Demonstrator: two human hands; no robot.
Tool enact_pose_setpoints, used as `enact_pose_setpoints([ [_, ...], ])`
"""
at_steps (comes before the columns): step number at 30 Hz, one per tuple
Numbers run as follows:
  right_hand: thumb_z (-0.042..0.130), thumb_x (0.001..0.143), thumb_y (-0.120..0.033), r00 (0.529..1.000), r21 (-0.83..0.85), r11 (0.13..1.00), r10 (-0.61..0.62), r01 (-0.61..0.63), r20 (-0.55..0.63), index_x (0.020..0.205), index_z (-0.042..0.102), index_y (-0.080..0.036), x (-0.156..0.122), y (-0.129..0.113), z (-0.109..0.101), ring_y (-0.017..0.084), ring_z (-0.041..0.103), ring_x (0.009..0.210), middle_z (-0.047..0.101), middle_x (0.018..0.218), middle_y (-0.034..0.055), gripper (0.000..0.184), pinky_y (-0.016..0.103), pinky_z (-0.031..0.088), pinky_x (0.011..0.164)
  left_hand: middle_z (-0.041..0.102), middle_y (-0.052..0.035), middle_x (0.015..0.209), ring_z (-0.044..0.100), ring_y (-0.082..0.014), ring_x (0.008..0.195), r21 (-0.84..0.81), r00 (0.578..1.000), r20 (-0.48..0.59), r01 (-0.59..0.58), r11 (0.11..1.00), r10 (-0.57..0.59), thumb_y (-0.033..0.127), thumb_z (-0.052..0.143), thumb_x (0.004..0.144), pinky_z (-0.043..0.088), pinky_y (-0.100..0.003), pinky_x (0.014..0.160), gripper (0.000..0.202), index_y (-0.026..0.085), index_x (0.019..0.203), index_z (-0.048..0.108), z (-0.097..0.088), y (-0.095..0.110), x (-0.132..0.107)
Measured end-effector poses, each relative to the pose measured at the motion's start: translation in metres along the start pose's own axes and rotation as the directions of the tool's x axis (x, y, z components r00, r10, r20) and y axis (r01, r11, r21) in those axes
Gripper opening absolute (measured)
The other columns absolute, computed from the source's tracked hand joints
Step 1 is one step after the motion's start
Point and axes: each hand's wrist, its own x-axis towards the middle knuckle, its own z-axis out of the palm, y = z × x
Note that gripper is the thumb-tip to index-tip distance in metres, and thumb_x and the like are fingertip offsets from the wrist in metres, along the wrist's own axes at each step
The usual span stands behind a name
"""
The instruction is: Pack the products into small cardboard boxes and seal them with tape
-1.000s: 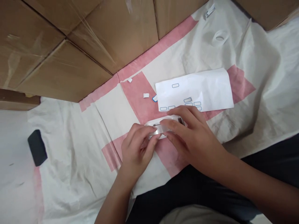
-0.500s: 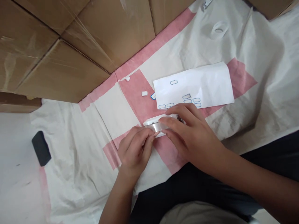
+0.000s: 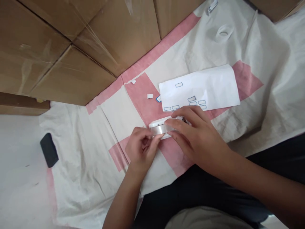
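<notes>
Between my hands, on the cloth, is a small white object (image 3: 156,123) with a shiny, silvery band (image 3: 159,129) across it, like clear tape; its exact kind is hard to tell. My right hand (image 3: 196,133) grips it from the right, fingers over the far side and thumb on the near side. At its left end is my left hand (image 3: 141,144), fingers curled and thumb laid along the near edge. My fingers hide much of the object. Just beyond lies a white label sheet (image 3: 214,87) with several blue-outlined labels, its near edge partly behind my right fingers.
Stacked cardboard boxes (image 3: 95,41) stand along the far left. White scraps (image 3: 150,96) and a blue-edged label (image 3: 159,98) lie beside the sheet. A pale tape roll (image 3: 224,33) and a metallic clipper-like item (image 3: 213,6) are farther right. A dark block (image 3: 49,150) rests left.
My left index finger has lifted and curled back from the silvery band, while the thumb stays at the near edge. My right hand keeps its hold. The whole view has shifted slightly.
</notes>
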Motion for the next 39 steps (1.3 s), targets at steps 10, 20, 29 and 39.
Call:
enact_pose_setpoints([
  [10,0.057,0.093,-0.014,1.000,-0.012,1.000,0.016,-0.016,0.011,0.102,0.069,-0.020,0.000,0.000,-0.001,0.028,0.053,0.107,0.064,0.110,0.0129,0.017,0.045,0.051,0.088,0.064,0.0013,0.081,0.053,-0.0090,0.067,-0.003,0.996,0.087,-0.024,1.000,0.024,0.008,0.071,0.086,0.044,-0.020,0.056,0.019,0.020,0.098,0.062,-0.004,0.003,0.008],
  [20,0.056,0.093,-0.012,1.000,0.007,1.000,0.012,-0.012,-0.007,0.100,0.068,-0.020,-0.001,-0.001,0.000,0.027,0.053,0.105,0.063,0.108,0.0117,0.016,0.044,0.051,0.088,0.066,0.0000,0.081,0.055,-0.0100,0.067,0.248,0.981,0.172,-0.133,0.960,0.091,0.006,0.065,0.089,0.044,-0.021,0.060,0.017,0.019,0.099,0.060,-0.010,0.014,0.007],
  [29,0.054,0.095,-0.016,1.000,0.003,1.000,0.002,-0.002,-0.023,0.103,0.067,-0.021,-0.002,-0.001,0.002,0.028,0.053,0.104,0.063,0.109,0.0113,0.016,0.045,0.050,0.087,0.059,0.0024,0.076,0.051,-0.0077,0.060,0.311,0.980,0.146,-0.172,0.935,0.132,0.009,0.059,0.092,0.038,-0.021,0.053,0.011,0.019,0.096,0.056,-0.003,0.012,0.007],
  [39,0.054,0.094,-0.014,1.000,0.009,1.000,0.008,-0.008,-0.023,0.104,0.066,-0.022,-0.003,-0.002,0.002,0.028,0.052,0.104,0.063,0.109,0.0112,0.018,0.045,0.049,0.088,0.053,0.0060,0.067,0.045,-0.0067,0.052,0.201,0.992,0.126,-0.056,0.978,0.031,0.014,0.060,0.093,0.033,-0.019,0.049,0.009,0.021,0.092,0.054,0.000,0.006,0.003],
])
